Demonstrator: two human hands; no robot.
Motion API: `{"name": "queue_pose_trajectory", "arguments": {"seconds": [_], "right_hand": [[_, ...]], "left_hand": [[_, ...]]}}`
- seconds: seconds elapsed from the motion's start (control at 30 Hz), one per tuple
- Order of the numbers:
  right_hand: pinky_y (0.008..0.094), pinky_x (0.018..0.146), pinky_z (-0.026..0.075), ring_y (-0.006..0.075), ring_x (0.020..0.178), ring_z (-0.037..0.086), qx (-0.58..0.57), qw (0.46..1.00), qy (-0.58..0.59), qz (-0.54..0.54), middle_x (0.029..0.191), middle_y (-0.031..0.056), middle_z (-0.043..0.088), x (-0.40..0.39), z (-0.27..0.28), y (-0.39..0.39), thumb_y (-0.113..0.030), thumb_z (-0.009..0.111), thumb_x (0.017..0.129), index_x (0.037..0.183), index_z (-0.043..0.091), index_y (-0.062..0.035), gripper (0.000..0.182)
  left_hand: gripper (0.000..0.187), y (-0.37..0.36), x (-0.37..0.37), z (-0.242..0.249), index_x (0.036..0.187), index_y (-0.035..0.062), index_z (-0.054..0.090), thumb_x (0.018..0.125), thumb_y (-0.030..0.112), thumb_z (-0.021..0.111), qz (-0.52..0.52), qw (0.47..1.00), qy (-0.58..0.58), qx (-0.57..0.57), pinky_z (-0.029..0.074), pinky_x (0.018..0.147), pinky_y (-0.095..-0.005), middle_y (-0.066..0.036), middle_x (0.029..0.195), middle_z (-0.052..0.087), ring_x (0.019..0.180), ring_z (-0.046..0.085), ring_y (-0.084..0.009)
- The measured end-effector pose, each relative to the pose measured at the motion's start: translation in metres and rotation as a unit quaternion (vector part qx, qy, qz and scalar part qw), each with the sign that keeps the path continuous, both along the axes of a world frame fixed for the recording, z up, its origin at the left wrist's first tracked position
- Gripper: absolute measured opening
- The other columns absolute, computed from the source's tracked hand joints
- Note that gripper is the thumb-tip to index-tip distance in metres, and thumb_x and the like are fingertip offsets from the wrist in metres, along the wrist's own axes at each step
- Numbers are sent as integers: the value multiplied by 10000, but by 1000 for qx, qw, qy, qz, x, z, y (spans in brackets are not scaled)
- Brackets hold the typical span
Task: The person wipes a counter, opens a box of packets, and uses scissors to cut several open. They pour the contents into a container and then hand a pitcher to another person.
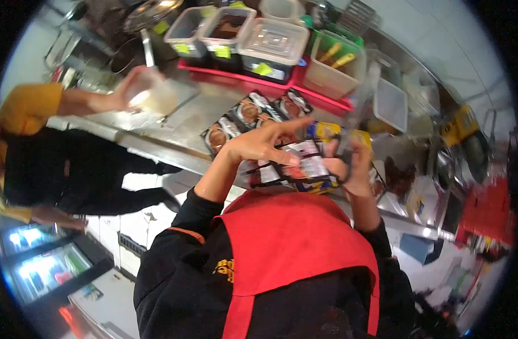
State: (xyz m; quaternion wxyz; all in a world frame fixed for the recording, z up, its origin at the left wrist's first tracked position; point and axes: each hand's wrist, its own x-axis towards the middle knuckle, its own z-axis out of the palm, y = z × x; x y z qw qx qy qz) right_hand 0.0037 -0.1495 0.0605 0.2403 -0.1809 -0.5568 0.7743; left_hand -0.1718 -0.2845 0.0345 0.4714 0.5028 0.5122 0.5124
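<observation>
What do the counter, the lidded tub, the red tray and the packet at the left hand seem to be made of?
Counter: brushed metal, probably stainless steel; grey with soft reflections.
Lidded tub: likely clear plastic; see-through, moulded lid.
Red tray: probably smooth plastic, evenly coloured.
Packet at the left hand: printed, perhaps plastic film; blur leaves card possible.

I see metal counter [185, 129], smooth, dully shiny. Tray [249, 84] reads as glossy red plastic; lidded tub [273, 40], clear smooth plastic. Dark printed packets [250, 110] look glossy, film-like. I make out red apron [296, 243] as matt cloth, black top [177, 277] too. Yellow sleeve [28, 104]: soft matt cloth.
</observation>
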Motion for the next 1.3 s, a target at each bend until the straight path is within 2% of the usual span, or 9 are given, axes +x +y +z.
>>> {"name": "queue_pose_trajectory", "arguments": {"seconds": [0.03,0.1,0.13,0.27,0.47,0.63,0.77,0.9,1.3], "right_hand": [[221,647,445,94,671,536,-65,997,17,-45,771,46,567,-1,8,1,-42,704,638,858,548,-23,270],[218,631,448,93,655,539,-40,998,-17,-54,763,32,568,5,20,29,6,670,637,843,560,-28,236],[218,629,447,92,662,538,79,994,-8,-78,769,25,566,5,28,36,23,657,637,841,565,-30,230],[203,609,436,72,664,530,156,981,-97,-66,769,4,557,5,3,65,-3,683,647,829,564,-25,220],[221,657,435,85,702,533,169,970,-172,-14,786,17,567,14,-32,69,-98,706,697,891,556,-15,260],[276,754,434,136,819,528,132,980,-82,125,947,112,563,54,-49,78,-371,728,684,1106,450,-11,620],[264,707,409,122,760,495,77,955,-173,227,884,54,555,58,-16,69,-475,773,568,1005,506,-6,694],[248,648,379,88,724,466,165,897,-227,343,752,-9,506,51,-32,83,-463,779,562,884,542,-10,605],[279,575,352,108,651,406,220,863,-202,407,685,30,452,18,-36,62,-398,774,593,828,520,4,531]], "left_hand": [[735,-5,-7,-4,1190,-41,445,659,381,729,-13,995,91,25,400,832,-310,-136,1148,524,940,531,-184],[540,-22,-14,-30,1119,-56,494,733,268,688,-107,981,28,-161,408,830,-280,-99,1086,566,959,510,-139],[474,-29,-9,-32,1109,-54,504,758,218,670,-128,973,3,-191,411,828,-270,-86,1056,580,955,510,-134],[415,-38,0,-25,1125,-48,490,772,110,640,-127,981,-74,-125,417,827,-264,-82,1058,576,945,510,-122],[585,-68,5,48,1250,-49,352,732,-3,619,11,985,-170,-10,344,915,-261,-72,1161,503,1035,446,-101],[724,-65,-3,36,1280,16,339,631,-37,655,183,954,-234,49,363,892,-253,-54,1117,523,999,496,-117],[739,-58,-6,24,1274,26,358,602,-58,654,240,938,-248,31,370,887,-254,-56,1101,545,993,514,-129],[756,-59,-6,15,1266,31,372,573,-73,655,260,930,-259,14,381,877,-250,-58,1088,556,986,524,-135],[620,-52,-32,5,1210,1,419,605,-28,553,304,910,-281,19,430,823,-255,-92,1071,562,940,552,-154]]}}
